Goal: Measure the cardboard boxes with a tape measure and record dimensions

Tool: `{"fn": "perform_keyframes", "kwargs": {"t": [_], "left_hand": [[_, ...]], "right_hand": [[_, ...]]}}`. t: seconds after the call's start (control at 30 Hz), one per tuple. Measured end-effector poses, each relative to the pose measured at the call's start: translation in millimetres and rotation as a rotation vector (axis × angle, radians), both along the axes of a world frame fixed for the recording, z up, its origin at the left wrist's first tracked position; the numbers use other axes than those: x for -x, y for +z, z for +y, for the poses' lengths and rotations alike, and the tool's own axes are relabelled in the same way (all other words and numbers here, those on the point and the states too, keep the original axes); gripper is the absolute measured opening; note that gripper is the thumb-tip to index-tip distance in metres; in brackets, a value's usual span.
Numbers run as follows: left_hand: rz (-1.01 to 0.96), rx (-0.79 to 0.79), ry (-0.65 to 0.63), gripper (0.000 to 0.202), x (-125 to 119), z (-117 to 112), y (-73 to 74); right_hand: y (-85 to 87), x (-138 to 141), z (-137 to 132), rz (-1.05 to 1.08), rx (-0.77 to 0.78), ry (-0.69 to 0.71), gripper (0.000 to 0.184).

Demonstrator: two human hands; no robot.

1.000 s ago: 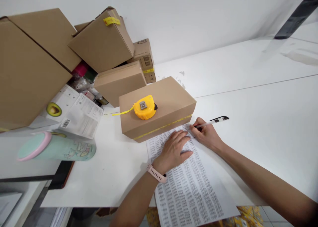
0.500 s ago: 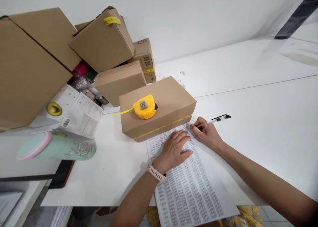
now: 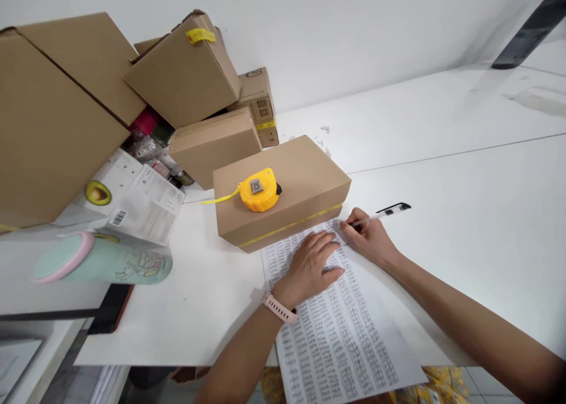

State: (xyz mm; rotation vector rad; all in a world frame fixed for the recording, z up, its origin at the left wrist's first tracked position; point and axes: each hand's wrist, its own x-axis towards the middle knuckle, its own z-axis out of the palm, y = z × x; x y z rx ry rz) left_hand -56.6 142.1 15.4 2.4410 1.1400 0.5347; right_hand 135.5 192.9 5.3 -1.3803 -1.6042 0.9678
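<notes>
My left hand (image 3: pixel 309 265) lies flat with its fingers stretched out on a printed sheet (image 3: pixel 340 333) full of small rows of text. My right hand (image 3: pixel 369 239) is closed around a pen (image 3: pixel 382 213), its tip down on the sheet's top right corner. Just beyond both hands stands a closed cardboard box (image 3: pixel 305 180) with yellow tape along its side. On the box's lid rests a yellow tape measure (image 3: pixel 257 189), a short length of tape pulled out to the left.
Several cardboard boxes (image 3: pixel 186 74) are stacked at the back left against the wall. A white carton with an avocado picture (image 3: pixel 126 194) and a mint tumbler with a pink lid (image 3: pixel 101 262) lie at the left. The white table (image 3: pixel 464 186) spreads to the right.
The pen in my right hand has tilted slightly while its tip stays on the sheet. My left hand has not moved.
</notes>
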Motion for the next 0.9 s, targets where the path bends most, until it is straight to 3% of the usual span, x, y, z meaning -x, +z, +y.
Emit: {"fn": "perform_keyframes", "kwargs": {"t": [0.9], "left_hand": [[0.004, 0.021, 0.004, 0.046, -0.7, -0.6, 3.1]], "right_hand": [[1.1, -0.1, -0.4, -0.024, 0.004, -0.050, 0.023]]}}
